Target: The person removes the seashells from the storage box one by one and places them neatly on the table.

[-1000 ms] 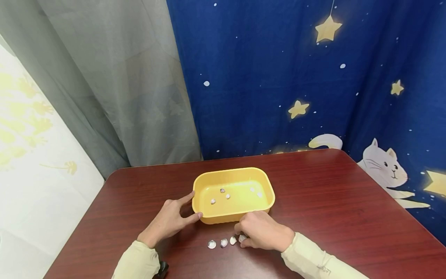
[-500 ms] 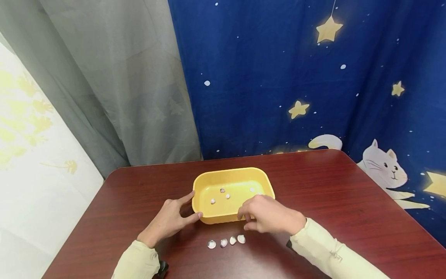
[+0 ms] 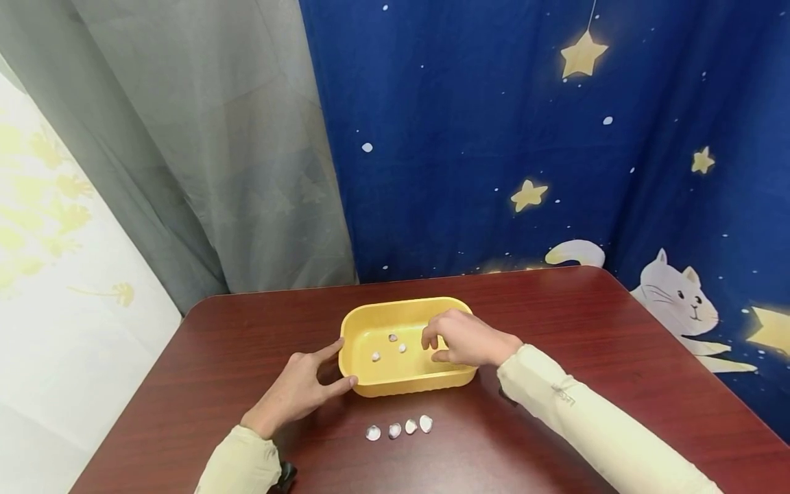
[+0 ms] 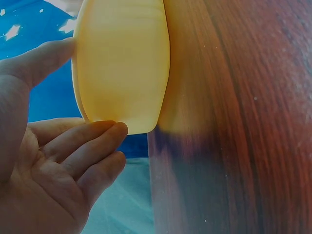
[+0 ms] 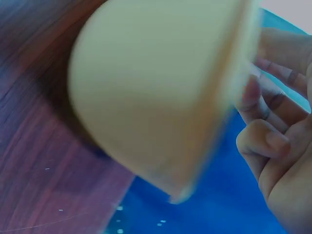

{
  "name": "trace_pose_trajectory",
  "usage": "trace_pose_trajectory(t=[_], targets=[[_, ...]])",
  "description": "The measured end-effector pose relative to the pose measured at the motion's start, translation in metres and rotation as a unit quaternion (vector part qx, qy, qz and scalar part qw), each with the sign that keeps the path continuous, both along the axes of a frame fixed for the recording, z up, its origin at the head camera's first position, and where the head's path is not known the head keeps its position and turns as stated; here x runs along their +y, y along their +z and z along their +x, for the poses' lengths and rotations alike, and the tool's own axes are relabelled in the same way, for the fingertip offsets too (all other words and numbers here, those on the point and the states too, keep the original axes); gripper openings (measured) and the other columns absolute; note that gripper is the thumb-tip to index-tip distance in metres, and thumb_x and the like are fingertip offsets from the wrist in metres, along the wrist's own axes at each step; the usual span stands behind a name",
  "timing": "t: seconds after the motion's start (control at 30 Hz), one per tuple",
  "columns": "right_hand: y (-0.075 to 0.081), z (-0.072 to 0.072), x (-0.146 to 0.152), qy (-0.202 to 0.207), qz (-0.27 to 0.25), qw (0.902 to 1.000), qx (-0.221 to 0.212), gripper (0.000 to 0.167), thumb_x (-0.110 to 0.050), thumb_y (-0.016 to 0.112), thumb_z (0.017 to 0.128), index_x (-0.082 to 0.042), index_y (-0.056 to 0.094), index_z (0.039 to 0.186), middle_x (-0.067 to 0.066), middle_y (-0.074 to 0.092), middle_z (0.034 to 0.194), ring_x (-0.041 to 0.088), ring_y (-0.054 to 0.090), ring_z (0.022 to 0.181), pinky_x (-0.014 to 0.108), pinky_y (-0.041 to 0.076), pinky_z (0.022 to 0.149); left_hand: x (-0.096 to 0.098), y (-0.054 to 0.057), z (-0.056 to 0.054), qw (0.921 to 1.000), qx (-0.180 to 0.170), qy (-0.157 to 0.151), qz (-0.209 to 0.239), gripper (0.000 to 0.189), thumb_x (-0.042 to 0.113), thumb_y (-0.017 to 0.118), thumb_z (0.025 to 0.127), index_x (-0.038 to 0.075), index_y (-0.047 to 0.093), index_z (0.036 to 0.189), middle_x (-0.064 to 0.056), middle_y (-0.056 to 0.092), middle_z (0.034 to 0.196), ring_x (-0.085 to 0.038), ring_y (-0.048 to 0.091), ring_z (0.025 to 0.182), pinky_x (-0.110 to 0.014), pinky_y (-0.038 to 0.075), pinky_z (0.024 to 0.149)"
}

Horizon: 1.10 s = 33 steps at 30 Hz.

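The yellow plastic tub (image 3: 413, 384) stands on the table in the head view. At its near left corner, my left hand (image 3: 296, 394) rests straight index finger and thumb against the rim; the left wrist view shows my extended fingers (image 4: 92, 146) touching the tub's wall (image 4: 124, 63). Over the right part of the tub is my right hand (image 3: 465, 338), fingers bent and thumb apart, with nothing seen between them. Inside lie small whitish shell-like pieces: a darker one (image 3: 393, 337), a left one (image 3: 376, 357) and a middle one (image 3: 402, 348). My right hand hides the tub's right floor.
A row of several similar shell-like pieces (image 3: 395, 431) lies on the reddish-brown table (image 3: 555, 425) in front of the tub. Behind the table hang a grey curtain (image 3: 265, 171) and a blue star-patterned curtain (image 3: 444, 171).
My right hand has left the rightmost piece in the row and moved up and forward over the tub, its thumb now apart from its fingers. My left hand stays at the tub's corner.
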State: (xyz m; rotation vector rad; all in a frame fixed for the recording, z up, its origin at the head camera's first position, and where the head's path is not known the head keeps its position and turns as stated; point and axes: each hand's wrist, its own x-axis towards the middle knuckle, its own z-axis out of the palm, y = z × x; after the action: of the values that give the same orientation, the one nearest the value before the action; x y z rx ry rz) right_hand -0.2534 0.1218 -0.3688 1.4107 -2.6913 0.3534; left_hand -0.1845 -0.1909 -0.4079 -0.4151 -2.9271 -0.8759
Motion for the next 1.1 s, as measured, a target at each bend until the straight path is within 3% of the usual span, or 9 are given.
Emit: trace_pose_trajectory(t=[0.27,0.4,0.57,0.87,1.0,1.1], targets=[[-0.021,-0.020,-0.016,0.021,0.052,0.9984,0.004,0.027,-0.004,0.071,0.085,-0.012,0.076,0.110,0.001,0.075,0.107,0.016,0.069,0.102,0.031,0.056,0.090,0.000,0.000,-0.001,1.0000,-0.001,-0.004,-0.003,0.079,0.051,0.076,0.084,0.008,0.052,0.147,-0.010,0.061,0.143,-0.022,0.063,0.127,-0.044,0.054,0.101],[-0.023,-0.021,-0.025,0.027,0.063,0.9976,-0.001,0.032,-0.001,0.065,0.089,-0.013,0.075,0.117,0.000,0.074,0.116,0.016,0.067,0.113,0.033,0.054,0.099,0.000,0.002,-0.001,1.0000,0.002,-0.005,-0.004,0.078,0.049,0.077,0.085,0.008,0.052,0.147,-0.011,0.062,0.142,-0.022,0.063,0.126,-0.044,0.054,0.101],[-0.027,-0.023,-0.031,0.026,0.074,0.9969,-0.010,0.031,-0.001,0.064,0.091,-0.014,0.076,0.116,-0.001,0.074,0.117,0.014,0.067,0.115,0.033,0.054,0.101,0.001,0.003,-0.002,1.0000,-0.005,0.000,-0.005,0.079,0.050,0.077,0.084,0.009,0.051,0.147,-0.012,0.066,0.136,-0.019,0.065,0.122,-0.043,0.055,0.099],[-0.030,-0.024,-0.034,0.032,0.081,0.9962,0.011,0.018,-0.005,0.074,0.084,-0.020,0.081,0.091,-0.007,0.076,0.093,0.009,0.069,0.090,0.027,0.057,0.082,0.000,0.003,-0.001,1.0000,-0.007,-0.001,-0.002,0.079,0.050,0.076,0.084,0.008,0.052,0.147,-0.011,0.061,0.142,-0.023,0.063,0.127,-0.045,0.054,0.102],[-0.030,-0.024,-0.033,0.043,0.083,0.9954,0.022,0.019,-0.004,0.079,0.078,-0.022,0.076,0.074,-0.011,0.069,0.077,0.003,0.061,0.073,0.020,0.052,0.067,-0.001,0.003,0.000,1.0000,-0.005,-0.001,-0.002,0.079,0.049,0.077,0.085,0.008,0.052,0.147,-0.011,0.061,0.142,-0.023,0.063,0.127,-0.045,0.054,0.102],[-0.031,-0.024,-0.031,0.048,0.082,0.9952,0.022,0.023,0.000,0.076,0.075,-0.021,0.072,0.067,-0.012,0.064,0.069,0.001,0.054,0.066,0.017,0.046,0.059,-0.001,0.002,0.000,1.0000,-0.003,-0.001,-0.004,0.079,0.049,0.077,0.084,0.008,0.052,0.147,-0.011,0.062,0.141,-0.023,0.063,0.126,-0.045,0.054,0.101]])
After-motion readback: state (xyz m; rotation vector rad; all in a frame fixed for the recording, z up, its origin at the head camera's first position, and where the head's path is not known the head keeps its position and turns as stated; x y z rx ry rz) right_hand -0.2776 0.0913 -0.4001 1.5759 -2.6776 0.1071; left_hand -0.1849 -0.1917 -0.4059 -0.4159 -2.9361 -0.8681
